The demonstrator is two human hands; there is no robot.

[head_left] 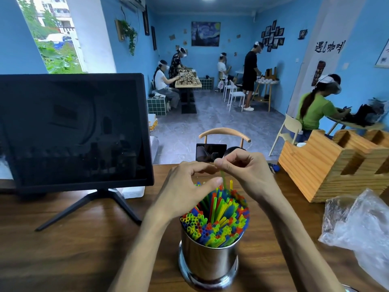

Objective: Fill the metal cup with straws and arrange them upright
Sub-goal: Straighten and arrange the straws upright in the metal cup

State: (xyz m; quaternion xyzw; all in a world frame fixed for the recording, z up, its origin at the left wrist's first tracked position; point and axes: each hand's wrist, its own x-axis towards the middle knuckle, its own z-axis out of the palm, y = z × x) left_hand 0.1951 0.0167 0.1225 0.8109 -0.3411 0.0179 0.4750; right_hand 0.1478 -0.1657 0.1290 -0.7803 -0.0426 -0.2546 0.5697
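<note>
**Straws nearly packed, one green one left to seat**

Straws (pixel 214 220) crowd our metal cup (pixel 208 262) at the wooden table's (pixel 73 239) near edge. Our right hand (pixel 242 171) pinches a green straw (pixel 223 181) by its top; our left hand (pixel 187 186) hovers, fingers loosely curved, holding nothing. They're light and bendy, so we'd grip gently near the tip.

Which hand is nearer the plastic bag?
Right. The right hand pinches a green straw above the metal cup, on the plastic bag's side; the left hand hovers farther away.
</note>
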